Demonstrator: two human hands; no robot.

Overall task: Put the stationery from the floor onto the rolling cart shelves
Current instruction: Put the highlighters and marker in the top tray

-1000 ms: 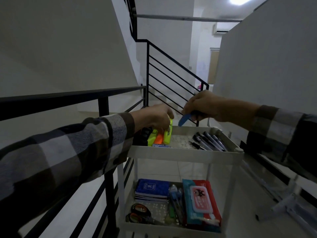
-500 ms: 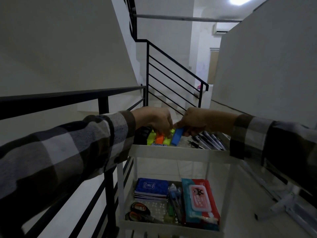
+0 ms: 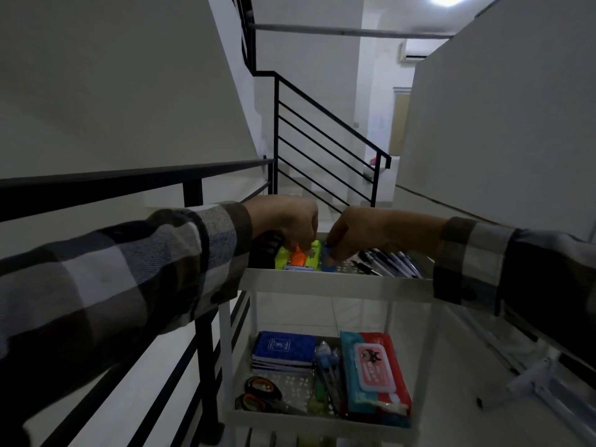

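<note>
Left hand (image 3: 287, 221): fingers curled onto the highlighters (image 3: 298, 258) on the cart's top shelf (image 3: 338, 283).
Right hand (image 3: 358, 232): pinches a blue marker (image 3: 329, 261), set down beside them.
Risk: crowded fingers may nudge the highlighters over the low shelf rim.

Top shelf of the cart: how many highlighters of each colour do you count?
yellow-green highlighters: 2
orange highlighter: 1
blue highlighter, in the grip of the right hand: 1
Total: 4
</note>
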